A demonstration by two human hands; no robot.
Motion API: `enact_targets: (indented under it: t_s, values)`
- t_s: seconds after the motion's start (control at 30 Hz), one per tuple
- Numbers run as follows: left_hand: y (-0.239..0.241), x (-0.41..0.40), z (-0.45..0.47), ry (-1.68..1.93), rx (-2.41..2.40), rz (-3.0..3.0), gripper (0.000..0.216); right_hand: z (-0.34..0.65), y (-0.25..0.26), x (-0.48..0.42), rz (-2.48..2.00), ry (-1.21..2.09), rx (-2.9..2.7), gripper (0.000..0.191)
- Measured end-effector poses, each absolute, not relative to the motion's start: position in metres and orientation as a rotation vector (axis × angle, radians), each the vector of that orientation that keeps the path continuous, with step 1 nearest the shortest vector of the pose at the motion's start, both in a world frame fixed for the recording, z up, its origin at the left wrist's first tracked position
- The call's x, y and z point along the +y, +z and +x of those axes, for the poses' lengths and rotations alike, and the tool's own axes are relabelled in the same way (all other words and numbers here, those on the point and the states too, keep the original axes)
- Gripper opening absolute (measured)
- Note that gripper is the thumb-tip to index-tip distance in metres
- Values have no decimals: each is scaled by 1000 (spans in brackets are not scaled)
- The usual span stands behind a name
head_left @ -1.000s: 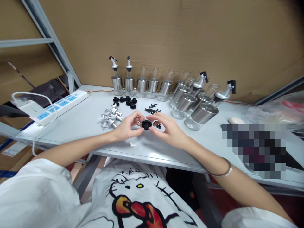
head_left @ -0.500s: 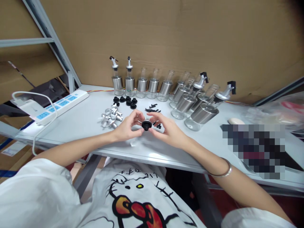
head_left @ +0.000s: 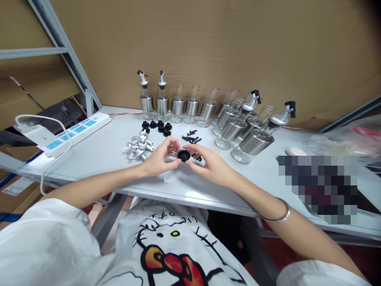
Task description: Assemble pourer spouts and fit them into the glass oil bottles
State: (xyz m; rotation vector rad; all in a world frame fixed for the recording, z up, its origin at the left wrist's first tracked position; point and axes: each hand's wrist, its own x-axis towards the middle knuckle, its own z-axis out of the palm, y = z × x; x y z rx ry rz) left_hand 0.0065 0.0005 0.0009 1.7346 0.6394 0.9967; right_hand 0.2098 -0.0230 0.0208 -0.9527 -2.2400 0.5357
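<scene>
Both hands meet over the grey table (head_left: pixel 104 155) near its front edge. My left hand (head_left: pixel 160 159) and my right hand (head_left: pixel 208 163) pinch a small black round stopper (head_left: pixel 183 155) between their fingertips, with a bit of silver metal showing at its left side. Just left of my left hand lies a pile of silver spouts (head_left: pixel 138 146). Behind the hands sit several black stoppers (head_left: pixel 157 126) and a few small black levers (head_left: pixel 191 138).
A row of steel-sleeved glass bottles (head_left: pixel 178 107) stands along the cardboard back wall, some capped with spouts; more bottles (head_left: pixel 253 139) lie tilted at the right. A white power strip (head_left: pixel 74 132) lies at the left. A blurred patch and plastic bags fill the right side.
My hands stay in place. The fingers have shifted slightly on the black stopper, turning it between them.
</scene>
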Motion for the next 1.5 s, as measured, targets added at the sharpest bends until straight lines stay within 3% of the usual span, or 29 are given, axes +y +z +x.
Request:
enact_targets:
  t_s: [0.73,1.5]
  values:
    - [5,-5,9,915,702,1796,40,210,22,-24,-947,587,-2292,32]
    - [3,-12,8,842,722,2026,33,208,23,-29,-930,547,-2402,20]
